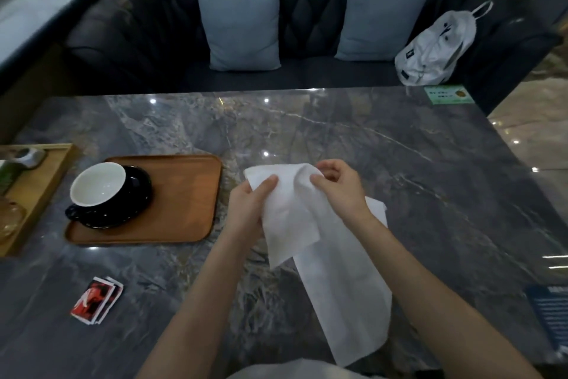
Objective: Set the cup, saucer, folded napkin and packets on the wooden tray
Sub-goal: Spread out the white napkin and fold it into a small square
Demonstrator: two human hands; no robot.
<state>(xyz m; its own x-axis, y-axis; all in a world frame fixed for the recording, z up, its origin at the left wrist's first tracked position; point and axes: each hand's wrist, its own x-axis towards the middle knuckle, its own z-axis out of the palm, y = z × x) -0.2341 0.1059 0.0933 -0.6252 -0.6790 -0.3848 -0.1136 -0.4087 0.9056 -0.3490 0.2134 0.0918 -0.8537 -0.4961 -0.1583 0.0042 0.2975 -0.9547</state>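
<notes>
A white napkin (338,280) hangs unfolded above the marble table, its lower end trailing toward me. My left hand (249,206) grips its upper left edge and my right hand (341,188) pinches its upper right part. To the left lies the wooden tray (184,194). On the tray's left half a black saucer (135,194) carries a black cup (98,185) with a white inside. Red and white packets (96,300) lie stacked on the table near the front left, off the tray.
A lighter wooden tray (46,182) with small items sits at the left table edge. Behind the table is a dark sofa with two blue cushions (242,28) and a white bag (436,50). A green card (448,94) lies at the far right corner.
</notes>
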